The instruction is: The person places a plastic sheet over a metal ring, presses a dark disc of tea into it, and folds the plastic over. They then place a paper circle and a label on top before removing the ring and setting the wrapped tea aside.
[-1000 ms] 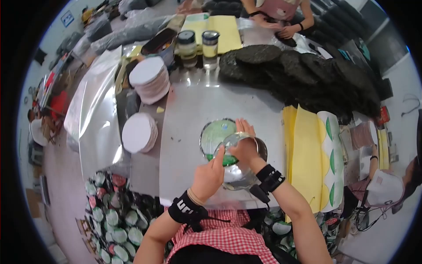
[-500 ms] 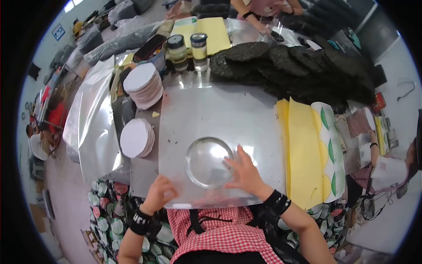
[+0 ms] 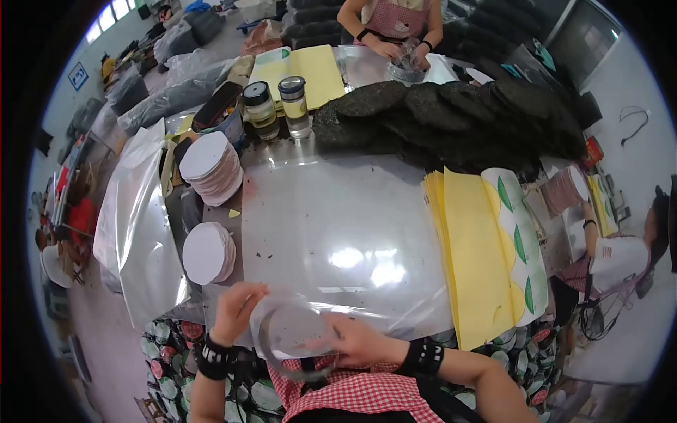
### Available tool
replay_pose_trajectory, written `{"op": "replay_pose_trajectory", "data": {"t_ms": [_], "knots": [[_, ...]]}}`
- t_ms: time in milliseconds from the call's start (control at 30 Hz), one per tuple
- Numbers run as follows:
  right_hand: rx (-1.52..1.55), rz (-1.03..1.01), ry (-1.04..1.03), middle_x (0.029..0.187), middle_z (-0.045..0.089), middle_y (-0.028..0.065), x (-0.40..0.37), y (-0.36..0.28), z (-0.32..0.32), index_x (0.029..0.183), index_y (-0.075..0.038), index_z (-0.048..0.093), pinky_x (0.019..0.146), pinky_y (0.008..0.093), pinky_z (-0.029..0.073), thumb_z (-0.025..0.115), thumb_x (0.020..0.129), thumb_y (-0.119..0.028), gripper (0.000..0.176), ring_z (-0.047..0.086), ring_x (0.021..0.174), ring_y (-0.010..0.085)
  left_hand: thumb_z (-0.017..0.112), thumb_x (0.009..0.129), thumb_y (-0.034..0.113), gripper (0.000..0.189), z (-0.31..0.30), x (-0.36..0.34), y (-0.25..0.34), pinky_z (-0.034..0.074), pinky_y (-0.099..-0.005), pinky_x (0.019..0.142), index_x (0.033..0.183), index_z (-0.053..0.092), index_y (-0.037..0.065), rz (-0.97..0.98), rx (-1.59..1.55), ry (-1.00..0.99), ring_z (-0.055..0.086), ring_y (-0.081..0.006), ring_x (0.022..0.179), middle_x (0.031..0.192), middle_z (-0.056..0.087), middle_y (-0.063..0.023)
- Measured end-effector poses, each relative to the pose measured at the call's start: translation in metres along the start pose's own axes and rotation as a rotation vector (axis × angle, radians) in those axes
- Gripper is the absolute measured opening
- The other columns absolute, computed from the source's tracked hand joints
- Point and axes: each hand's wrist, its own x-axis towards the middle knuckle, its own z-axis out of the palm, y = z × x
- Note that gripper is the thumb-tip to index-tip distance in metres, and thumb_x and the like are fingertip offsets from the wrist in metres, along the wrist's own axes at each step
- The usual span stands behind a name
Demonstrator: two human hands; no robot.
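Note:
A round clear ring (image 3: 264,338), blurred by motion, is tilted over the table's front edge, above my red checked apron. My right hand (image 3: 356,340) grips its right side, the fingers smeared. My left hand (image 3: 238,311) is up at the ring's upper left, fingers bent and thumb close to them; whatever may lie between their tips cannot be made out. Beyond both hands lies a stack of clear plastic sheets (image 3: 338,218), shiny and slightly rippled near the front edge.
Two piles of white paper discs (image 3: 210,158) stand left of the sheets. Yellow paper (image 3: 476,261) with green-printed sheets lies right. Behind are dark round seaweed cakes (image 3: 451,116) and two bottles (image 3: 295,106). One person (image 3: 395,28) works across the table, another (image 3: 617,264) at right.
The ring has left the sheet surface and come toward my body, lifted by my right hand. My left hand has moved slightly left. The view has shifted, and the person opposite shows more.

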Motion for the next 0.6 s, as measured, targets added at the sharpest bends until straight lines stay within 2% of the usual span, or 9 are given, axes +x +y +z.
{"op": "replay_pose_trajectory", "data": {"t_ms": [67,167,233,300,400,433,500,533,600], "knots": [[-0.011,0.008,0.085,0.149,0.035,0.0318,0.011,0.022,-0.014,0.124,-0.004,0.060,0.106,0.0456,0.044,0.084,0.073,-0.023,0.059,0.048,0.131,0.0415,0.068,0.083,0.008,0.012,-0.006,-0.021,0.020,0.055,-0.0372,0.074,0.094,0.070,0.010,0.110,0.126,-0.142,0.069,-0.0294,0.083,0.095,0.073,-0.0074],[0.036,0.504,0.259,0.142,0.042,0.0255,0.006,0.063,-0.036,0.139,-0.004,0.051,0.102,0.0440,0.047,0.082,0.076,-0.019,0.072,0.053,0.123,0.0336,0.069,0.083,0.014,0.008,0.016,-0.048,0.015,0.055,-0.0378,0.070,0.091,0.068,0.012,0.248,0.322,-0.357,0.069,-0.0279,0.080,0.096,0.073,-0.0058],[-0.066,0.414,0.378,0.137,0.045,0.0241,0.003,0.070,-0.033,0.136,-0.004,0.053,0.098,0.0456,0.049,0.077,0.081,-0.017,0.062,0.054,0.119,0.0334,0.070,0.083,0.017,0.010,0.033,-0.059,-0.016,0.055,-0.0376,0.069,0.091,0.067,0.013,0.057,0.408,-0.493,0.070,-0.0265,0.080,0.097,0.074,-0.0053],[-0.270,0.298,0.397,0.133,0.049,0.0239,0.002,0.053,-0.040,0.135,-0.003,0.054,0.097,0.0476,0.049,0.073,0.084,-0.016,0.056,0.054,0.119,0.0346,0.071,0.081,0.017,0.020,0.016,-0.044,-0.023,0.055,-0.0387,0.075,0.100,0.068,0.011,0.092,0.361,-0.489,0.070,-0.0292,0.088,0.103,0.073,-0.0078],[-0.316,0.172,0.171,0.127,0.056,0.0277,-0.103,0.033,0.016,0.124,-0.003,0.059,0.099,0.0533,0.047,0.072,0.085,-0.021,0.045,0.058,0.114,0.0440,0.070,0.084,0.015,0.037,-0.007,-0.013,-0.043,0.053,-0.0403,0.089,0.118,0.064,0.003,0.044,0.717,0.087,0.064,-0.0331,0.110,0.125,0.065,-0.0146],[-0.128,-0.022,0.105,0.125,0.062,0.0185,-0.129,0.023,0.017,0.125,-0.009,0.062,0.100,0.0467,0.048,0.067,0.089,-0.018,0.038,0.061,0.113,0.0373,0.070,0.084,0.014,0.043,-0.013,-0.004,-0.059,0.052,-0.0408,0.092,0.124,0.062,0.000,-0.083,0.849,0.235,0.062,-0.0339,0.116,0.131,0.062,-0.0161],[0.321,0.549,-0.295,0.119,0.067,0.0098,-0.247,0.028,0.069,0.132,-0.011,0.061,0.094,0.0328,0.051,0.058,0.093,-0.014,0.039,0.066,0.107,0.0241,0.070,0.084,0.014,0.046,-0.018,-0.009,-0.105,0.051,-0.0409,0.093,0.126,0.060,-0.001,-0.114,0.934,0.216,0.061,-0.0332,0.117,0.134,0.060,-0.0161],[0.109,0.263,-0.185,0.115,0.069,0.0100,-0.182,-0.014,-0.039,0.134,-0.009,0.059,0.084,0.0335,0.055,0.065,0.089,-0.013,0.045,0.069,0.096,0.0205,0.070,0.083,0.014,0.049,-0.017,-0.007,-0.122,0.051,-0.0411,0.094,0.128,0.059,-0.002,-0.136,1.039,0.195,0.061,-0.0325,0.118,0.136,0.058,-0.0161],[-0.323,0.390,0.205,0.094,0.074,0.0043,-0.133,-0.011,-0.134,0.098,-0.008,0.071,0.072,0.0314,0.054,0.073,0.080,-0.013,0.018,0.070,0.081,0.0199,0.070,0.083,0.013,0.050,-0.015,-0.007,-0.130,0.051,-0.0416,0.093,0.129,0.058,-0.002,-0.134,1.050,0.177,0.061,-0.0326,0.118,0.136,0.058,-0.0158]]}}
